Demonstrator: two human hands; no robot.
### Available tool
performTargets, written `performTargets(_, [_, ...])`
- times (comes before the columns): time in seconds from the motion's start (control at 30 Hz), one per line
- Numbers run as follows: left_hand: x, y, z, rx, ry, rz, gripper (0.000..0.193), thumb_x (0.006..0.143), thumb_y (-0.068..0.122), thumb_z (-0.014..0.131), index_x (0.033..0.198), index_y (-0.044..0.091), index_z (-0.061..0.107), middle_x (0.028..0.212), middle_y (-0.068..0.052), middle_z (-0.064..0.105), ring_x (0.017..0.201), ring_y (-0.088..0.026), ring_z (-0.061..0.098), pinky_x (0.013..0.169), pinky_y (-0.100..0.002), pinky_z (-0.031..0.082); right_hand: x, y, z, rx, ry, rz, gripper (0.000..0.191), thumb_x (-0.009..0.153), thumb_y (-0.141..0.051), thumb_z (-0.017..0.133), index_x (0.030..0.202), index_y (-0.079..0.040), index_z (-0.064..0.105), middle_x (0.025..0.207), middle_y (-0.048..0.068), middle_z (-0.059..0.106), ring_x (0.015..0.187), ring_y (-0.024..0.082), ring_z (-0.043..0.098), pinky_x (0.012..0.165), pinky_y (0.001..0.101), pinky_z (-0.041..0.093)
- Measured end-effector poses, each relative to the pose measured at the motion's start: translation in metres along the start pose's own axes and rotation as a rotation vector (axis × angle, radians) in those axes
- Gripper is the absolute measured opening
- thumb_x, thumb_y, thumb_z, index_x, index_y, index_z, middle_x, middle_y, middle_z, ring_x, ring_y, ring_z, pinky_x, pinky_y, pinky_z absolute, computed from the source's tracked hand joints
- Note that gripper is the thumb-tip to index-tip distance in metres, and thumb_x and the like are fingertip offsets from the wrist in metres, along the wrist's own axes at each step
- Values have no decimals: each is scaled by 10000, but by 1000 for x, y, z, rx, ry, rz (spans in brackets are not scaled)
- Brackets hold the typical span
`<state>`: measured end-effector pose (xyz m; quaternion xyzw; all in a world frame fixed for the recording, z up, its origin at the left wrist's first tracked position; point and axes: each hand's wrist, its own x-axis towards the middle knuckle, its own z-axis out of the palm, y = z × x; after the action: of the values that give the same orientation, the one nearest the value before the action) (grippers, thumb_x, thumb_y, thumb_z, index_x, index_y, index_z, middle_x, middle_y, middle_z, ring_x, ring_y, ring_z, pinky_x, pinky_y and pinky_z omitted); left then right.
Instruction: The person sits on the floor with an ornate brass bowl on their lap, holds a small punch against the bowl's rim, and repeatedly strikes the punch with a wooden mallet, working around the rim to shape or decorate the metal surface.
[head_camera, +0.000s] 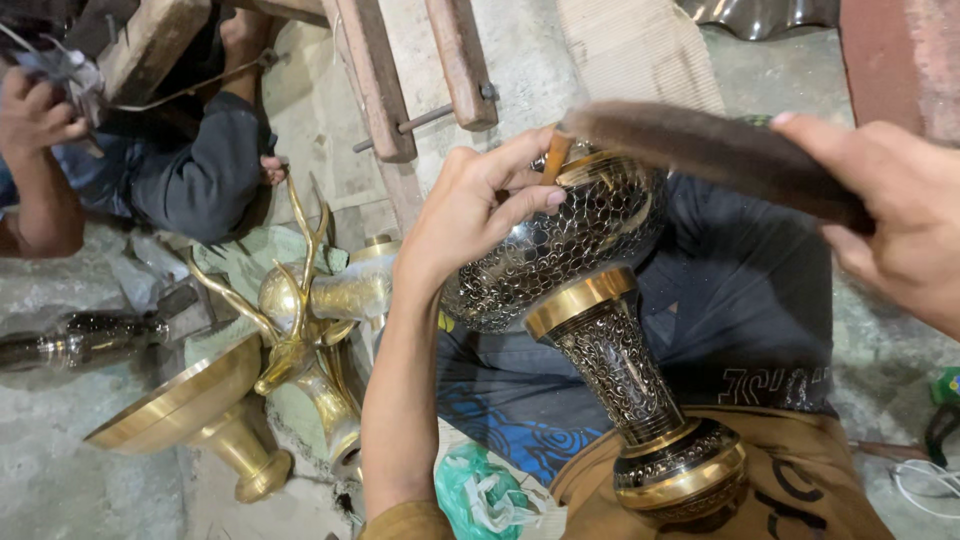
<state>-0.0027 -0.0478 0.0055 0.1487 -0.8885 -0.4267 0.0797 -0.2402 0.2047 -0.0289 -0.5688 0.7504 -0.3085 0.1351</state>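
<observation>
While my left hand (480, 205) grips the vase (590, 290) and my right hand (890, 220) holds the brush (710, 150), hard strokes might tip it off my lap.

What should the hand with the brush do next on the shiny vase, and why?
Probably sweep the dark brush down onto the vase's round patterned body. The right hand holds it just above the rim, bristles barely meeting the metal, while the left hand steadies the vase near its top, so it looks braced for a stroke.
</observation>
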Motion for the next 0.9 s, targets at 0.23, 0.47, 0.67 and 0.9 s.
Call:
performTargets(0.23, [0, 0, -2, 3, -12, 32, 466, 983, 133, 751, 1408, 60, 577, 943, -136, 795, 856, -179, 820, 726, -285, 583, -5, 3, -1, -159, -22, -46, 728, 760, 99, 742, 1448, -32, 543, 888, 189, 642, 697, 259, 653, 632, 359, 519])
performTargets(0.47, [2, -2, -1, 34, -26, 6, 455, 971, 152, 762, 1388, 67, 602, 857, -114, 791, 720, -178, 777, 665, -293, 548, -5, 5, 1, -73, 33, -9, 675, 822, 93, 711, 1456, -30, 515, 877, 177, 630, 685, 270, 641, 638, 379, 513])
performTargets(0.67, [1, -5, -1, 23, -27, 34, 479, 988, 153, 749, 1429, 72, 579, 867, -109, 787, 738, -172, 773, 681, -287, 561, -2, -5, -1, -45, 64, -63, 641, 814, 100, 711, 1417, -11, 524, 906, 182, 625, 713, 279, 648, 650, 376, 519])
performTargets(0.9, [1, -5, 0, 56, -29, 10, 488, 962, 165, 771, 1412, 89, 597, 840, -120, 775, 685, -185, 736, 659, -305, 539, -6, -4, -2, 47, -67, 140, 596, 892, 67, 718, 1454, -70, 579, 913, 136, 625, 731, 249, 645, 654, 349, 538])
